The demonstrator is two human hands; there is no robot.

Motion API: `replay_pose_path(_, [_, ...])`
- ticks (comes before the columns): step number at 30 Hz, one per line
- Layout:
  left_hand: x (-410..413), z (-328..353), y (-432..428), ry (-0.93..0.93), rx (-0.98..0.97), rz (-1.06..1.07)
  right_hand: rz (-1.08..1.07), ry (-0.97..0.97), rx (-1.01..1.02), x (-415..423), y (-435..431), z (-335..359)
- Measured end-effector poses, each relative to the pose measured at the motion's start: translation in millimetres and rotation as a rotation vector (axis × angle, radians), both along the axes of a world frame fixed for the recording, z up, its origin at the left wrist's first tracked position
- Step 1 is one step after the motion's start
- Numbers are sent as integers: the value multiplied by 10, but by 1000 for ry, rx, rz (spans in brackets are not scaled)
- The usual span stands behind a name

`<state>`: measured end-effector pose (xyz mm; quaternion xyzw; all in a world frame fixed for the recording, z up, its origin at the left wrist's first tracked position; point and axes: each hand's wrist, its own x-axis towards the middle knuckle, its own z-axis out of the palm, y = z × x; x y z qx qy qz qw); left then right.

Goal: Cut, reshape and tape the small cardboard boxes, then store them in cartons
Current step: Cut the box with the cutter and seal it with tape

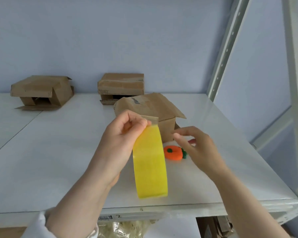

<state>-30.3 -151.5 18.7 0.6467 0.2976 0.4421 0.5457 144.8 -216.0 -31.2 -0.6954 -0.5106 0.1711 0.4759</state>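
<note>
While my left hand (120,134) pinches the tape roll (150,160) mid-frame, my empty, loose-fingered right hand (198,150) should peel straight.

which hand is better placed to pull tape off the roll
Probably the right hand: it is open and free beside the yellow tape roll, while the left hand grips the roll.

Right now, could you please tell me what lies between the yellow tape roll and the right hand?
In the head view, a small orange carrot-shaped object lies on the white shelf between the tape roll and the right hand.
</note>
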Motion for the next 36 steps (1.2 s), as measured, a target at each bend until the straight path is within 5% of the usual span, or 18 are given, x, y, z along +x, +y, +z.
replay_pose_path(2, [91, 91, -54, -43, 4, 50, 263, 210, 94, -204, -217, 117])
replay_pose_path(9, [228, 487, 73, -40, -17, 57, 608, 342, 170, -463, -253, 432])
replay_pose_path(13, [217, 622, 434, -58, -184, -25, 480, 239, 90, -582, -55, 551])
replay_pose_path(23, [382, 709, 1436, 213, -50, -31, 499, 578, -97, -277, 517, 1116])
replay_pose_path(26, [431, 506, 1685, 222, -97, -52, 576, 438, -141, -151, 599, 991])
replay_pose_path(29, [482, 348, 1902, 216, -109, -45, 384, 315, -87, -163, 710, 843])
replay_pose_path(36, [606, -35, 2189, 263, -112, -19, -120, 504, 44, -401, 1097, 1114])
